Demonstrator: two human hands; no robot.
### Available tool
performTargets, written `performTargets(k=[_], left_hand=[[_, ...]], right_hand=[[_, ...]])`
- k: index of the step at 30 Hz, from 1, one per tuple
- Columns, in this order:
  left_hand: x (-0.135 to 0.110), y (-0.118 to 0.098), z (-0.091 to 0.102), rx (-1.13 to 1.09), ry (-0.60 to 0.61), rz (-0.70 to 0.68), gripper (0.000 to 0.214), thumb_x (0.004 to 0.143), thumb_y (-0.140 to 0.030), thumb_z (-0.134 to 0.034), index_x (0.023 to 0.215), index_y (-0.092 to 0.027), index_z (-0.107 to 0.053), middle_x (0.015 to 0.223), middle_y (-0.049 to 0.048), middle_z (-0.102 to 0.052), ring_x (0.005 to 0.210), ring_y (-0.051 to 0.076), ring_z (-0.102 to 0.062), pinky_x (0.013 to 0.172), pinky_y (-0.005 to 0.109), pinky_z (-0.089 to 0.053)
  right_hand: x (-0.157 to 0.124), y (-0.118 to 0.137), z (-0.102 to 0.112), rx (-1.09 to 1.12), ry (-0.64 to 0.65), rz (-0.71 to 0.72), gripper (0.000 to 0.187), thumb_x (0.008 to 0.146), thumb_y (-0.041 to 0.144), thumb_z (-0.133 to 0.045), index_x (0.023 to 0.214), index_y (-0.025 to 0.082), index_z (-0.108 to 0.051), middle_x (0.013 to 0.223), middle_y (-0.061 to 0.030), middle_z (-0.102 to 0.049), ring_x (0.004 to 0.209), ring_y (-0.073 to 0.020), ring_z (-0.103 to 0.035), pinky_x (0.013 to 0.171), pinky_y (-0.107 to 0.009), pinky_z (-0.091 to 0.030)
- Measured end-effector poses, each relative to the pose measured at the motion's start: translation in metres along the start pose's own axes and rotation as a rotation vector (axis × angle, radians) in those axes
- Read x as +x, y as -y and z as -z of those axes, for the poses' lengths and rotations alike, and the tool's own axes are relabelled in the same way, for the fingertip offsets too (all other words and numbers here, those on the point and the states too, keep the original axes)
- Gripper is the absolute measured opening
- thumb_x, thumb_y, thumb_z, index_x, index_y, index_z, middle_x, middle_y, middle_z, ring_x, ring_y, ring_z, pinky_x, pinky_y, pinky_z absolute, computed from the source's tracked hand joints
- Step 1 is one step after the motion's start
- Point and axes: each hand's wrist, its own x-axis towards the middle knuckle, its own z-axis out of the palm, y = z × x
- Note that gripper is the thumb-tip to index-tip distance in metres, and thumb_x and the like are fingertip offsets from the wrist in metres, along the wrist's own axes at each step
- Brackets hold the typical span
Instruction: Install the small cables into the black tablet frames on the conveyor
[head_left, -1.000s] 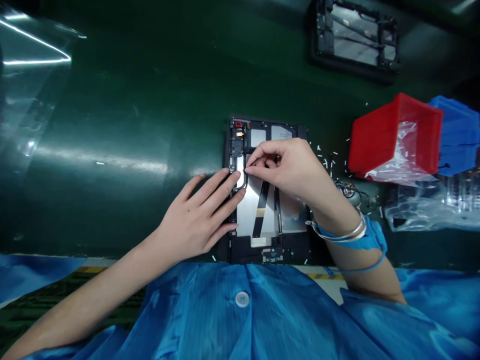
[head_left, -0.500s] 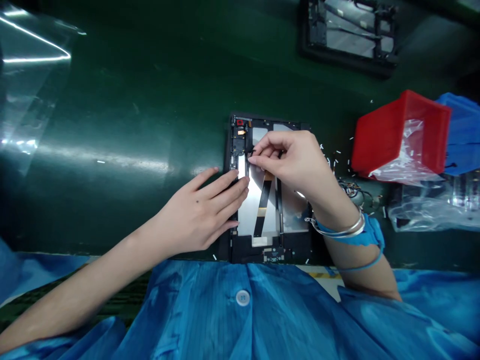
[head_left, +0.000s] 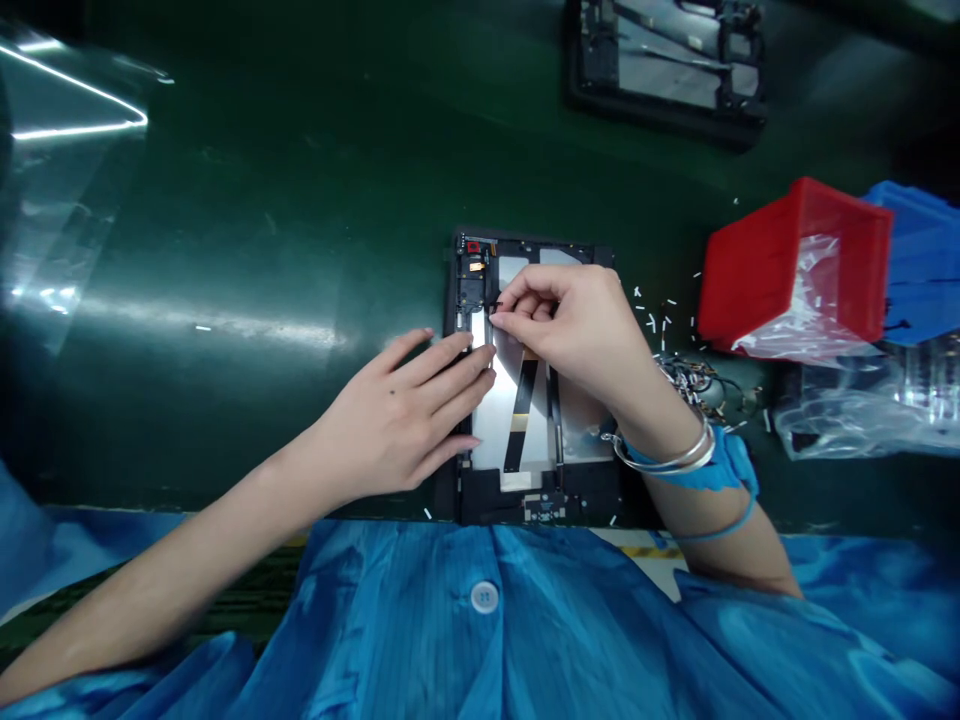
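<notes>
An opened tablet (head_left: 540,505) lies on the green work surface, its silver metal plates and black frame showing. A black ribbon cable (head_left: 520,415) slants across its middle. My left hand (head_left: 405,410) lies with fingers spread over the tablet's left side, fingertips on the inner edge. My right hand (head_left: 574,315) is above the tablet's upper middle, thumb and forefinger pinched on a thin black cable (head_left: 498,305) near the left strip of parts. Most of that cable is hidden by the fingers.
A second opened tablet (head_left: 667,75) lies at the back right. To the right stand a red bin (head_left: 757,265) holding clear plastic and a blue bin (head_left: 926,290). Near my right wrist are a heap of thin wires (head_left: 701,385) and several white slips; clear plastic bags (head_left: 847,420) lie beyond.
The view has shifted slightly, moving the second tablet and bins a little left in the picture. Both hands keep nearly the same place on the tablet, the right still pinching.
</notes>
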Motion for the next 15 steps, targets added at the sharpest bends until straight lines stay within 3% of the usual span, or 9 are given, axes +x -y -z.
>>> performTargets(k=[5, 8, 11, 15], left_hand=[[0.014, 0.006, 0.001, -0.014, 0.004, 0.114, 0.043, 0.097, -0.034, -0.041, 0.133, -0.014, -0.053, 0.141, 0.0121, -0.05, 0.132, 0.033, -0.043, 0.108, 0.051, -0.034], [0.003, -0.004, 0.001, -0.099, -0.094, 0.239, 0.045, 0.095, -0.026, -0.042, 0.14, -0.021, -0.044, 0.147, 0.009, -0.044, 0.135, 0.031, -0.039, 0.107, 0.049, -0.036], [-0.02, -0.03, -0.006, -0.127, -0.245, 0.485, 0.055, 0.093, -0.025, -0.047, 0.146, -0.028, -0.034, 0.148, 0.0088, -0.042, 0.133, 0.031, -0.042, 0.106, 0.05, -0.038], [-0.043, -0.066, -0.016, -0.282, -0.18, 0.647, 0.061, 0.091, -0.031, -0.051, 0.148, -0.035, -0.029, 0.154, 0.0044, -0.033, 0.139, 0.034, -0.033, 0.111, 0.058, -0.032]], right_hand=[[-0.042, -0.006, 0.023, -0.19, -0.323, 0.102, 0.011, 0.083, 0.024, -0.063, 0.092, 0.023, -0.069, 0.062, 0.001, -0.061, 0.06, -0.0134, -0.054, 0.056, -0.027, -0.036], [-0.085, -0.026, 0.029, -0.412, -0.395, 0.075, 0.02, 0.088, 0.031, -0.059, 0.1, 0.017, -0.068, 0.065, -0.0011, -0.063, 0.057, -0.0131, -0.053, 0.052, -0.026, -0.037], [-0.122, -0.044, 0.016, -0.573, -0.456, 0.068, 0.028, 0.09, 0.035, -0.057, 0.106, 0.014, -0.068, 0.07, -0.0045, -0.067, 0.063, -0.0154, -0.059, 0.054, -0.026, -0.039], [-0.145, -0.042, -0.008, -0.468, -0.395, 0.105, 0.041, 0.093, 0.038, -0.05, 0.121, 0.01, -0.061, 0.078, -0.0074, -0.069, 0.073, -0.0192, -0.061, 0.064, -0.03, -0.047]])
